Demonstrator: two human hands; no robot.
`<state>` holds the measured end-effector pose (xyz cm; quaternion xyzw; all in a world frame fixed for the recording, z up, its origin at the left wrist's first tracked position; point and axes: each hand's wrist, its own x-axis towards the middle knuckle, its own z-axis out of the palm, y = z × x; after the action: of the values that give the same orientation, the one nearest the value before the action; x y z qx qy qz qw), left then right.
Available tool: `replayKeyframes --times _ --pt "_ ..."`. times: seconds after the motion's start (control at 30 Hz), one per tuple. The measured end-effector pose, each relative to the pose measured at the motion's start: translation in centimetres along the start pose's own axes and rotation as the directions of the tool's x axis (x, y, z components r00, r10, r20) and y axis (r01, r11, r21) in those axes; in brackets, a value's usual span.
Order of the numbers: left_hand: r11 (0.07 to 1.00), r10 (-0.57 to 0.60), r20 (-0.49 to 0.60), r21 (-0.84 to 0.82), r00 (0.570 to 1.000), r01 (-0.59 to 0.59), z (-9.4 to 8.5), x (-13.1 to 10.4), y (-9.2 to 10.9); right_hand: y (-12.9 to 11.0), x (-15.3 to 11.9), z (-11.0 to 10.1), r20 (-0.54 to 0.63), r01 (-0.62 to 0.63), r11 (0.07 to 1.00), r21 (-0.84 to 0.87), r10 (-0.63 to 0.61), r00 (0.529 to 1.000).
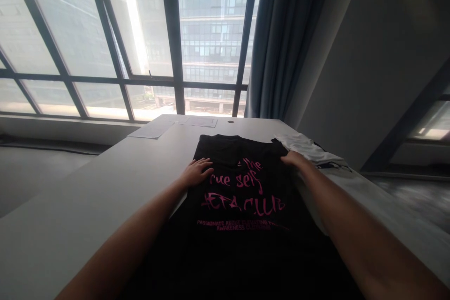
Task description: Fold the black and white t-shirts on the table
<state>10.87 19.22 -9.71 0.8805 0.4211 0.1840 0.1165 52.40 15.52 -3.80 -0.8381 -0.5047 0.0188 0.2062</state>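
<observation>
A black T-shirt (246, 255) with pink lettering is spread on the white table (116, 187), its far end away from me and its near part reaching the bottom of the view. My left hand (197, 171) rests on the shirt's left edge with its fingers stretched out over the cloth. At the opposite edge, my right hand (293, 158) has its fingers closed on the fabric; the fingertips are partly hidden. Some folds of the shirt show between the hands, covering part of the top line of lettering.
Right of the shirt lies a crumpled white cloth (305, 146) with dark parts. Sheets of paper (151, 129) are at the table's far left, and a small dark round spot (230, 122) is near the far edge. Windows and a curtain (281, 42) stand behind.
</observation>
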Motion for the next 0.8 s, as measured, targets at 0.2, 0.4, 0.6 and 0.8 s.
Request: replayKeyframes --times 0.2,0.4,0.6,0.8 --pt "0.986 -0.029 -0.061 -0.167 0.998 0.018 -0.3 0.2 -0.5 -5.6 1.5 -3.5 -0.121 -0.111 0.987 0.113 0.125 0.985" --pt "0.970 -0.016 -0.081 -0.242 0.997 -0.004 -0.5 0.2 -0.6 -14.8 -2.6 -1.1 -0.028 0.414 0.875 0.249 -0.421 0.907" --pt "0.982 0.005 -0.091 -0.187 0.996 -0.022 -0.5 -0.1 -0.3 -16.6 -7.0 2.8 0.396 0.540 0.747 0.389 -0.664 0.634" --pt "0.994 0.008 -0.066 -0.113 0.998 -0.016 -0.4 -0.2 -0.2 -14.0 -6.9 3.3 0.104 0.600 0.797 0.062 -0.603 0.791"
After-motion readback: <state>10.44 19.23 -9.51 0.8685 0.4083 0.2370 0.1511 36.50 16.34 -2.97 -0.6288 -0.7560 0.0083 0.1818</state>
